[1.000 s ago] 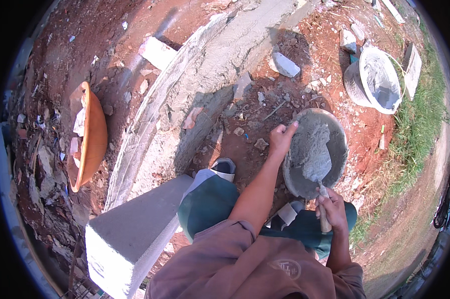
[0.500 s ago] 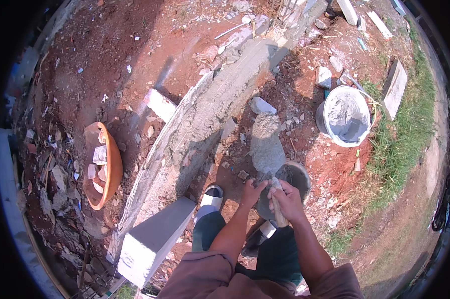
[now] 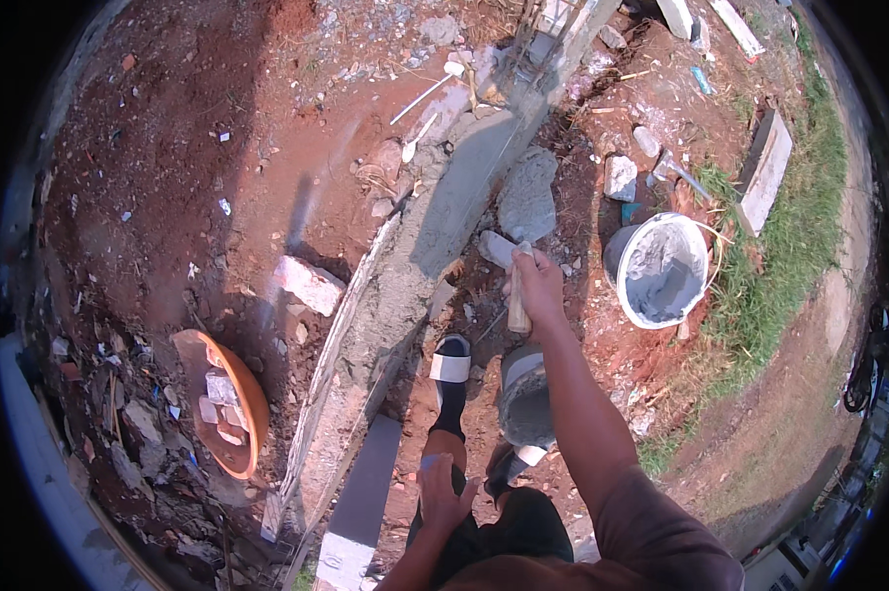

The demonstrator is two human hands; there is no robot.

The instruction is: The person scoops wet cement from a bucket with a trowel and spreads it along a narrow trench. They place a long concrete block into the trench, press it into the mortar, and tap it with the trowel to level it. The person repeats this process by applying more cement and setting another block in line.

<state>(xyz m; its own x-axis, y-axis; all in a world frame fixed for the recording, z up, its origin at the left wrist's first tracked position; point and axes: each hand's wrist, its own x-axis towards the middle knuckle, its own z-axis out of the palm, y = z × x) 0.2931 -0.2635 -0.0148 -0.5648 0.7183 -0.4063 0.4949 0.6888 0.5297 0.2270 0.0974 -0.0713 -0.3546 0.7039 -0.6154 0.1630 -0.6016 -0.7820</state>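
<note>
My right hand (image 3: 541, 286) is shut on the wooden handle of a trowel (image 3: 516, 307). Its blade (image 3: 528, 202) carries a heap of grey mortar and hangs over the red soil beside a low mortar-topped wall strip (image 3: 405, 281). My left hand (image 3: 443, 491) rests with spread fingers on my left thigh and holds nothing. A round pan of grey mortar (image 3: 523, 402) sits on the ground under my right forearm, next to my sandalled left foot (image 3: 451, 369).
A white bucket of mortar (image 3: 658, 271) stands to the right near the grass. An orange basin of rubble (image 3: 230, 404) lies at the left. A grey concrete block (image 3: 361, 502) lies by the wall's near end. Broken block pieces and stones scatter the soil.
The trowel has come up out of the pan loaded with mortar and moved forward toward the wall. My left hand left the pan and dropped onto my thigh. The view rose.
</note>
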